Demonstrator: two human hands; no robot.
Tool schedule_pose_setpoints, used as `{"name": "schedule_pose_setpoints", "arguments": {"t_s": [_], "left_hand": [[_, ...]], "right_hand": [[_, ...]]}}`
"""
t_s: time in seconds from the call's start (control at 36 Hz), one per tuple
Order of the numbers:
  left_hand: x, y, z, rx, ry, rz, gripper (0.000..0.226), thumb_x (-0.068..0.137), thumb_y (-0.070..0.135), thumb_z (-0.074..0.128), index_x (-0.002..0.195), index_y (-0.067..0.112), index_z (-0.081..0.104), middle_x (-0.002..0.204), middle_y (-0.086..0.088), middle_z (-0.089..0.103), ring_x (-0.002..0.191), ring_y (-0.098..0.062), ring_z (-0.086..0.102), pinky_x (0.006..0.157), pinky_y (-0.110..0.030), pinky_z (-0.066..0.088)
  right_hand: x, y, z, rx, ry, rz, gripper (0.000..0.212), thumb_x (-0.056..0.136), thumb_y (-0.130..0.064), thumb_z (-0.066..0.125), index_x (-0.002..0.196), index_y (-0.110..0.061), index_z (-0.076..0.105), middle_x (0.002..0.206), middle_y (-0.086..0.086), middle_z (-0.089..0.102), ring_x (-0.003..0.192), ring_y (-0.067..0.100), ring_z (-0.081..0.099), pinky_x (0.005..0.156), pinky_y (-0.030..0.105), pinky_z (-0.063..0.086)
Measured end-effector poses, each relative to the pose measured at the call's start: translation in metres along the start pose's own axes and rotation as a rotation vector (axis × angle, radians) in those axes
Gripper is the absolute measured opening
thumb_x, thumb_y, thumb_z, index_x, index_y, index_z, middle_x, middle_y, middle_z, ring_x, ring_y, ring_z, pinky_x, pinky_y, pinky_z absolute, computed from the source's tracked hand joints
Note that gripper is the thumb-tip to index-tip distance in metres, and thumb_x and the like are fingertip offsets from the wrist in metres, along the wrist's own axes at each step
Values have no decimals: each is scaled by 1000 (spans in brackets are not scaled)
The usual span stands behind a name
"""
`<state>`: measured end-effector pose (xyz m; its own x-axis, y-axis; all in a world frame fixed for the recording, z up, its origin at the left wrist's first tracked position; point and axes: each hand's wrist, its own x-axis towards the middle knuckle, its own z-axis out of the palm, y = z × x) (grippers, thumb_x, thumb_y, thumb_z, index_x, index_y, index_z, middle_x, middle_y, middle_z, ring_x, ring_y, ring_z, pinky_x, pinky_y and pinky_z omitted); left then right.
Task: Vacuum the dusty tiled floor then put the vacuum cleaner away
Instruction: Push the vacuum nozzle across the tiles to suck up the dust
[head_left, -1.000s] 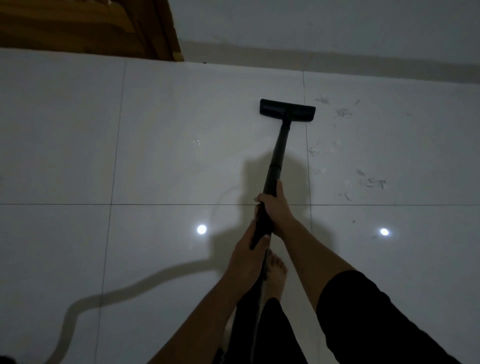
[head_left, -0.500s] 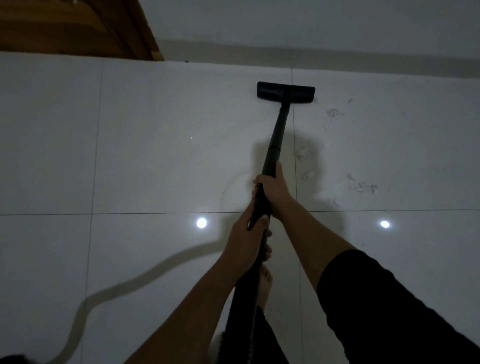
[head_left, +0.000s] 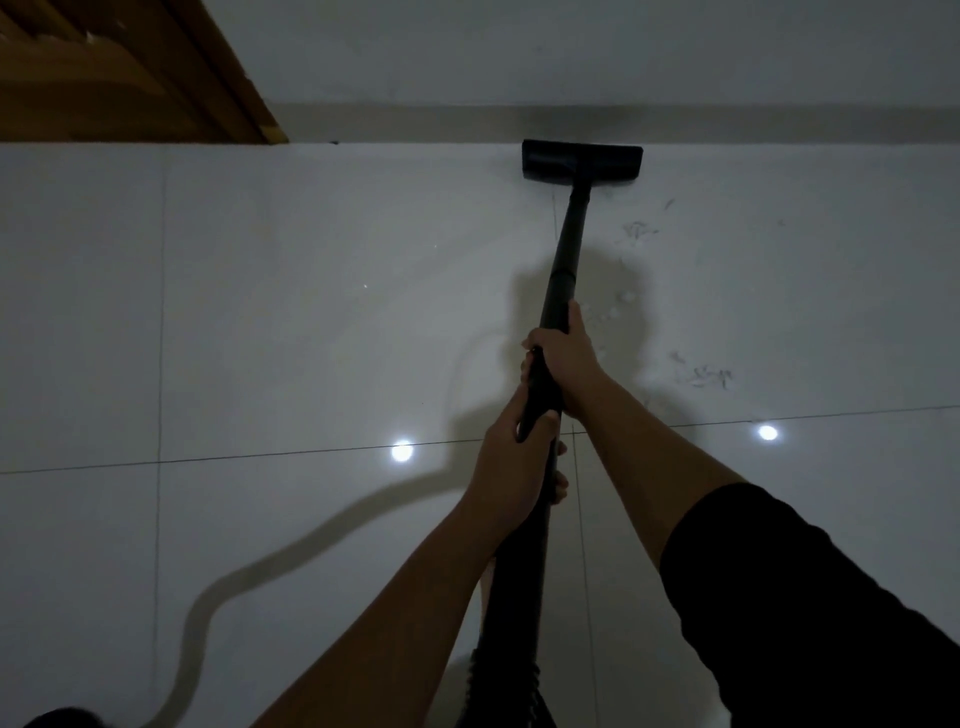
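A black vacuum wand (head_left: 565, 260) runs from my hands to a flat black floor head (head_left: 582, 160), which sits on the white tiled floor (head_left: 311, 338) right against the skirting at the far wall. My right hand (head_left: 566, 358) is shut on the wand, higher up the tube. My left hand (head_left: 519, 467) grips it just below, near the bend where the ribbed hose (head_left: 506, 675) starts. Scattered dust and debris (head_left: 701, 376) lies on the tile to the right of the wand.
A wooden door frame (head_left: 156, 78) stands at the far left against the wall (head_left: 571, 47). A hose-shaped shadow (head_left: 249, 577) curves across the tiles at lower left. Two ceiling-light reflections (head_left: 401, 451) shine on the floor. A dark object (head_left: 62, 719) shows at the bottom left corner.
The floor head has been pushed forward, from mid-tile to the skirting at the wall. Both hands went forward with the wand, keeping their grip.
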<state>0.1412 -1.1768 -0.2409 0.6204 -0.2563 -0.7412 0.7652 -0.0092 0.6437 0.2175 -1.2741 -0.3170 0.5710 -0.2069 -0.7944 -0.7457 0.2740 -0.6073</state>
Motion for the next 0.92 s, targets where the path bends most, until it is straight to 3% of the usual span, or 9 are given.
{"name": "schedule_pose_setpoints", "arguments": {"t_s": [0.92], "left_hand": [[-3,-14,62,101,-108,-59,47,98,17,42,143,30,35,76,-10,54,47,-17,51,44,-24,45]], "right_hand": [[-9,13,-82,96,121,16,77,89,7,49,153,-26,20,67,8,51,44,14,48,40,23,47]]}}
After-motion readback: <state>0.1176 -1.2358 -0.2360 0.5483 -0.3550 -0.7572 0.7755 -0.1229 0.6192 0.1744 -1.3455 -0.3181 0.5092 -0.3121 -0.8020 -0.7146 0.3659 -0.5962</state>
